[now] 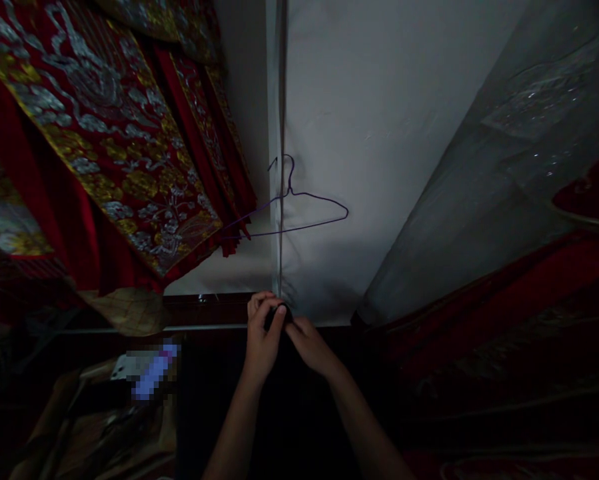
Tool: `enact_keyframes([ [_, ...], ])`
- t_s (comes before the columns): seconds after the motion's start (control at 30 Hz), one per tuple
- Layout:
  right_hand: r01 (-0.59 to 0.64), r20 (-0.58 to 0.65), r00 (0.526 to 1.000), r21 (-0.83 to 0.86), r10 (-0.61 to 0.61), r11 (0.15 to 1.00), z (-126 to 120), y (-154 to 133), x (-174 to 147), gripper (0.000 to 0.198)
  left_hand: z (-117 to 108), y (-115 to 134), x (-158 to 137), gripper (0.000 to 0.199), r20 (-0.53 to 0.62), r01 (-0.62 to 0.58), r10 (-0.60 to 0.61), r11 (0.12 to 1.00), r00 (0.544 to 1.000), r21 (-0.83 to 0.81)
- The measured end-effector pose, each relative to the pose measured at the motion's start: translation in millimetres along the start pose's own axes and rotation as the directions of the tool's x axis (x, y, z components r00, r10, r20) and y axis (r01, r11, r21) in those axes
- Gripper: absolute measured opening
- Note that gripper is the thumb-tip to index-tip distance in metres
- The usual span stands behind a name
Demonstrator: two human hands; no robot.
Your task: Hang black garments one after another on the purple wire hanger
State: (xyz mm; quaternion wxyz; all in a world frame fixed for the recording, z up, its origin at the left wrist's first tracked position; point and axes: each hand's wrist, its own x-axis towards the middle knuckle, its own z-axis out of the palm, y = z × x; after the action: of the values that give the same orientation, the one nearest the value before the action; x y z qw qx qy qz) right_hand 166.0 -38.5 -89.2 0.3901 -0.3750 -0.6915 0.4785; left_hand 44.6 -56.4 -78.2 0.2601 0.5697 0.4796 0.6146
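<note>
My left hand (264, 328) is closed on a small black thing (288, 311), its thumb pressed on top. Beside it, my right hand (310, 345) has its fingers curled against the lower right side of the same black thing. The light is too dim to show what kind of thing it is. Both hands are together near the foot of the white wall (379, 100). Above them a thin purple wire hanger (319, 196) hangs by a narrow vertical strip (274, 100) on the wall, and its left end reaches the red cloth.
Red embroidered cloth (124, 133) with gold and silver patterns hangs at the upper left. A wooden chair or stand (64, 407) at the lower left bears a blurred-out lit object (154, 373). On the right are a grey sheet-like surface (449, 220) and more red cloth (509, 300).
</note>
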Motion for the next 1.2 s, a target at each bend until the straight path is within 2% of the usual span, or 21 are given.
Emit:
enact_keyframes([
  [0.07, 0.068, 0.134, 0.99, -0.144, -0.048, 0.987, -21, -6, 3, 0.032, -11, -11, -2, 0.037, 0.226, 0.062, -0.059, 0.998, 0.972, -0.007],
  [0.1, 0.141, 0.176, 0.979, -0.224, -0.103, 0.964, -33, -11, 5, 0.032, -16, -17, -5, 0.044, 0.36, 0.104, -0.1, 0.995, 0.928, 0.008],
  [0.17, 0.297, 0.196, 0.952, -0.394, -0.236, 0.87, -59, -24, 12, 0.03, -26, -31, -13, 0.054, 0.595, 0.162, -0.178, 0.984, 0.784, 0.08],
  [0.2, 0.354, 0.18, 0.935, -0.468, -0.305, 0.81, -73, -31, 18, 0.028, -30, -37, -17, 0.055, 0.673, 0.169, -0.206, 0.978, 0.711, 0.121],
  [0.23, 0.397, 0.164, 0.915, -0.525, -0.368, 0.753, -87, -38, 26, 0.025, -34, -43, -21, 0.054, 0.722, 0.167, -0.23, 0.973, 0.653, 0.159],
  [0.27, 0.432, 0.143, 0.891, -0.554, -0.43, 0.712, -100, -45, 36, 0.022, -39, -47, -22, 0.053, 0.742, 0.157, -0.253, 0.967, 0.621, 0.198],
  [0.3, 0.457, 0.104, 0.867, -0.558, -0.488, 0.693, -112, -50, 47, 0.021, -44, -50, -22, 0.052, 0.73, 0.145, -0.276, 0.96, 0.625, 0.239],
  [0.37, 0.465, -0.022, 0.827, -0.534, -0.562, 0.706, -129, -57, 74, 0.028, -54, -52, -14, 0.051, 0.65, 0.122, -0.305, 0.942, 0.696, 0.311],
  [0.47, 0.409, -0.287, 0.784, -0.427, -0.55, 0.806, -132, -50, 121, 0.039, -68, -43, 9, 0.048, 0.57, 0.092, -0.279, 0.938, 0.773, 0.334],
  [0.5, 0.373, -0.342, 0.794, -0.38, -0.503, 0.846, -128, -44, 135, 0.043, -72, -39, 17, 0.046, 0.563, 0.074, -0.262, 0.94, 0.784, 0.334],
  [0.53, 0.319, -0.364, 0.824, -0.335, -0.434, 0.887, -124, -36, 148, 0.048, -76, -35, 24, 0.044, 0.553, 0.053, -0.246, 0.939, 0.796, 0.34],
  [0.6, 0.186, -0.349, 0.894, -0.282, -0.282, 0.941, -117, -19, 164, 0.055, -85, -31, 34, 0.037, 0.53, 0.02, -0.222, 0.932, 0.818, 0.361],
  [0.63, 0.131, -0.338, 0.914, -0.277, -0.224, 0.952, -116, -10, 168, 0.056, -90, -31, 36, 0.034, 0.514, 0.017, -0.217, 0.93, 0.829, 0.366],
  [0.7, 0.084, -0.332, 0.925, -0.292, -0.183, 0.953, -120, 2, 166, 0.056, -102, -38, 37, 0.028, 0.47, 0.035, -0.219, 0.928, 0.855, 0.37],
  [0.77, 0.088, -0.345, 0.917, -0.31, -0.199, 0.947, -132, 7, 155, 0.055, -114, -49, 38, 0.023, 0.397, 0.075, -0.234, 0.924, 0.888, 0.376],
  [0.83, 0.1, -0.326, 0.92, -0.338, -0.216, 0.936, -147, 5, 141, 0.055, -122, -57, 45, 0.019, 0.301, 0.117, -0.25, 0.909, 0.92, 0.4],
  [0.9, 0.116, -0.294, 0.926, -0.377, -0.237, 0.919, -160, -3, 128, 0.055, -123, -56, 61, 0.017, 0.222, 0.105, -0.226, 0.886, 0.948, 0.451],
  [0.97, 0.122, -0.277, 0.927, -0.412, -0.252, 0.903, -169, -12, 118, 0.056, -119, -45, 85, 0.019, 0.196, 0.016, -0.136, 0.857, 0.971, 0.515],
  [1.07, 0.113, -0.277, 0.925, -0.455, -0.261, 0.883, -175, -23, 107, 0.057, -110, -13, 123, 0.027, 0.23, -0.136, 0.004, 0.816, 0.973, 0.561],
  [1.2, 0.123, -0.26, 0.927, -0.472, -0.271, 0.873, -167, -26, 96, 0.054, -106, 23, 158, 0.028, 0.301, -0.224, 0.04, 0.764, 0.953, 0.605],
])
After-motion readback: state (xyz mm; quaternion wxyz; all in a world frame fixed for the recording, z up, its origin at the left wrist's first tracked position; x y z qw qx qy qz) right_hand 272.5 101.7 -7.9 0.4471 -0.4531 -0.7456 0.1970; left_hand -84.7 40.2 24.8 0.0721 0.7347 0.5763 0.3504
